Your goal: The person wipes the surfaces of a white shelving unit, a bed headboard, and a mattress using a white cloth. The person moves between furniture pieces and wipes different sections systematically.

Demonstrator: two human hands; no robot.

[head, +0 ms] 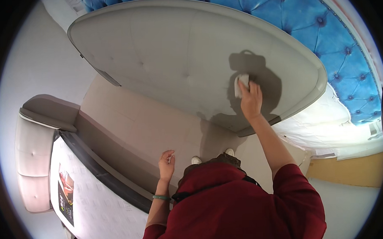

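Observation:
My right hand point(251, 100) holds a white cloth point(242, 85) against the face of a light grey upholstered headboard point(164, 54). The headboard has a rounded, piped border and a few sewn-in buttons. My shadow falls over the panel around the cloth. Low at my left side, my left hand point(167, 165) hangs in the air with fingers loosely curled and nothing in it. A green bangle point(161, 197) circles that wrist.
Behind the grey panel rises a blue button-tufted headboard point(321, 20). White sheeting point(321, 115) lies at the right beside a tan board point(343, 171). At lower left, a white mattress point(99, 198) with a printed label sits in a grey bed frame with a padded headboard point(36, 156). Tiled floor point(141, 127) lies between.

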